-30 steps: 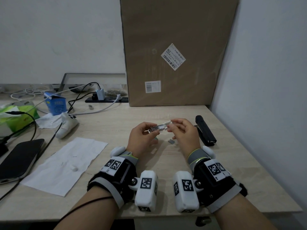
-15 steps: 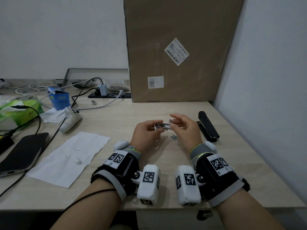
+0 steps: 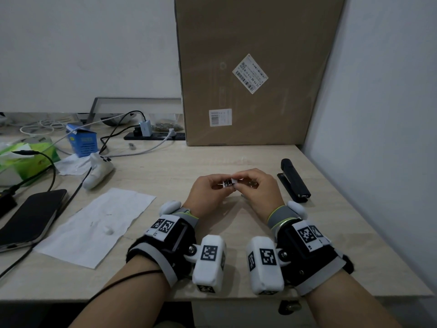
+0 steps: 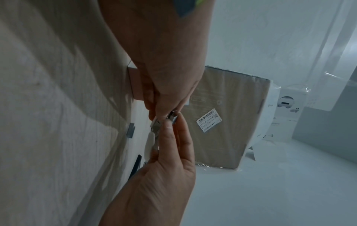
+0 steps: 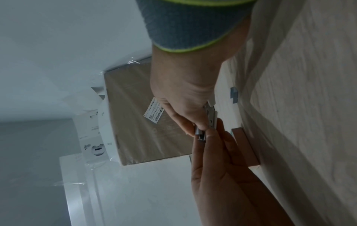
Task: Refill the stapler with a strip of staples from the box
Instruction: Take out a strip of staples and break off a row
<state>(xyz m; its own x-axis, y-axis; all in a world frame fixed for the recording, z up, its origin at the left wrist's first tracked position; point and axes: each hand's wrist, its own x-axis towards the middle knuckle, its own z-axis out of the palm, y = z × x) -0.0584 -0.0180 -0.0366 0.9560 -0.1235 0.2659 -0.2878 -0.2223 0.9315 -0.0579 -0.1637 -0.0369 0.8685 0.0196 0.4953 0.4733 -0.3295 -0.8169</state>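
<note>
A small white staple box (image 3: 228, 183) is held above the middle of the desk between both hands. My left hand (image 3: 221, 185) pinches its left end; the white box (image 4: 150, 143) lies along those fingers. My right hand (image 3: 239, 182) meets it from the right, finger and thumb pinching a grey metal strip of staples (image 5: 200, 133) at the box's mouth. The same strip (image 4: 173, 119) shows beside my left thumb. The black stapler (image 3: 294, 179) lies closed on the desk to the right of my right hand, untouched.
A short grey staple fragment (image 3: 242, 196) lies on the desk (image 3: 165, 171) under the hands. A large cardboard box (image 3: 255, 72) leans on the back wall. To the left are a sheet of paper (image 3: 94, 223), a phone (image 3: 28, 214), cables and a blue box (image 3: 82, 143). The right wall is close.
The hands have come closer together. The box stretched long between them a second ago; now it looks short, with the fingertips of both hands meeting at it.
</note>
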